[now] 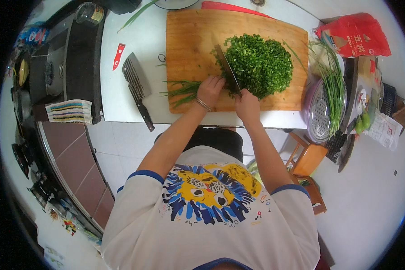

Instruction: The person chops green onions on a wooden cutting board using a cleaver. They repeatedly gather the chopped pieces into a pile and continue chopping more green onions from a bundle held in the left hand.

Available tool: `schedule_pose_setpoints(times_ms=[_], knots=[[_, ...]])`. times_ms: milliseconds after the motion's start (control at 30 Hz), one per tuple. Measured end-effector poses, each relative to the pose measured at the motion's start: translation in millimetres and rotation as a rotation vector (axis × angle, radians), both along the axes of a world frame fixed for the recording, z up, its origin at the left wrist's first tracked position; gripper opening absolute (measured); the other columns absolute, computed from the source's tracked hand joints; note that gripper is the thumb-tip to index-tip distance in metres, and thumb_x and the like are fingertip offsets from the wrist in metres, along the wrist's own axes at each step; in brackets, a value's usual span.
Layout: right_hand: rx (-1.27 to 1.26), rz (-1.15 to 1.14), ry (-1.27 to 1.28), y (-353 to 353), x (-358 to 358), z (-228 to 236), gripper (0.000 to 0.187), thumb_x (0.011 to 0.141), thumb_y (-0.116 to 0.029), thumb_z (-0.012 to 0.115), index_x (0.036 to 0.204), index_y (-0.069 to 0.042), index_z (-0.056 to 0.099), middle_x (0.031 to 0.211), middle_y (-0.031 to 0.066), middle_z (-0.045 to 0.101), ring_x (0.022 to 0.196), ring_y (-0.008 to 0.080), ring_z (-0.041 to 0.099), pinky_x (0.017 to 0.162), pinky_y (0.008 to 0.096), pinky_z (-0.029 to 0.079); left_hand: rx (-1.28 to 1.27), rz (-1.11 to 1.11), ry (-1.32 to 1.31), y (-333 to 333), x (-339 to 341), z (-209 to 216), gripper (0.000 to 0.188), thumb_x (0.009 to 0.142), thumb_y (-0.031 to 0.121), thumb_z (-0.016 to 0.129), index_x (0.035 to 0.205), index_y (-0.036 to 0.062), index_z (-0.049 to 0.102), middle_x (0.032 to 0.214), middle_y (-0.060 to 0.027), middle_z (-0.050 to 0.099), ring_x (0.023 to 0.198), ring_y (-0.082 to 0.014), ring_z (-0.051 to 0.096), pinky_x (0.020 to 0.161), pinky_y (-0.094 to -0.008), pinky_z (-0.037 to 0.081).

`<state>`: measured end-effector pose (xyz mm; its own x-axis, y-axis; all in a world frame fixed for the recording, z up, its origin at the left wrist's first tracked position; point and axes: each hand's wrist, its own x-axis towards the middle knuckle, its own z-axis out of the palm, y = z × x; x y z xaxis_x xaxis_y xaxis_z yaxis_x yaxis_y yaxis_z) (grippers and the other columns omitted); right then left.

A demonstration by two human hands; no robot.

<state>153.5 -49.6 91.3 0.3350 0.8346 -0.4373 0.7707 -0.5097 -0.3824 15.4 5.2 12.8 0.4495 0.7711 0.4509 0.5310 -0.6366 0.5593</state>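
Observation:
A wooden cutting board (189,40) lies on a white table. On it sits a big heap of chopped green chives (259,65). My right hand (246,104) grips the handle of a cleaver (228,68), whose blade stands against the left side of the heap. My left hand (210,89) presses down on a small bundle of uncut chive stalks (181,87) at the board's front edge, just left of the blade. A bracelet circles my left wrist.
A second cleaver (136,85) and a red peeler (118,56) lie on the table left of the board. A colander (318,112) with long chives (334,81) stands to the right, near a red bag (357,33). A stove (58,63) is on the left, wooden stools (307,157) below right.

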Motion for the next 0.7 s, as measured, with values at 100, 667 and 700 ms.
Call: schedule_pose_setpoints(times_ms=[100, 667, 700], knots=[[-0.054, -0.017, -0.013, 1, -9, 12, 0.018, 0.082, -0.018, 0.053, 0.084, -0.001, 0.057, 0.077, 0.0264, 0.062, 0.076, 0.0445, 0.060, 0.069, 0.0520, 0.048, -0.060, -0.046, 0.004, -1, -5, -2, 0.026, 0.065, 0.003, 0.062, 0.091, 0.0010, 0.063, 0.091, -0.0169, 0.058, 0.085, -0.0328, 0.057, 0.070, -0.0406, 0.050], [0.063, -0.018, 0.040, 28, -13, -15, 0.017, 0.082, -0.017, 0.053, 0.084, 0.000, 0.056, 0.078, 0.0270, 0.062, 0.074, 0.0440, 0.060, 0.066, 0.0507, 0.049, 0.096, -0.025, 0.068, -4, -10, 6, 0.025, 0.062, 0.007, 0.058, 0.086, 0.0031, 0.065, 0.090, -0.0103, 0.059, 0.091, -0.0265, 0.056, 0.077, -0.0361, 0.050], [0.037, -0.012, 0.036, 23, -13, -8, 0.018, 0.083, -0.017, 0.053, 0.084, 0.000, 0.056, 0.077, 0.0270, 0.062, 0.074, 0.0443, 0.060, 0.066, 0.0509, 0.049, 0.093, -0.024, 0.069, -5, -10, 6, 0.024, 0.062, 0.007, 0.058, 0.085, 0.0031, 0.065, 0.089, -0.0104, 0.059, 0.091, -0.0264, 0.056, 0.077, -0.0360, 0.050]])
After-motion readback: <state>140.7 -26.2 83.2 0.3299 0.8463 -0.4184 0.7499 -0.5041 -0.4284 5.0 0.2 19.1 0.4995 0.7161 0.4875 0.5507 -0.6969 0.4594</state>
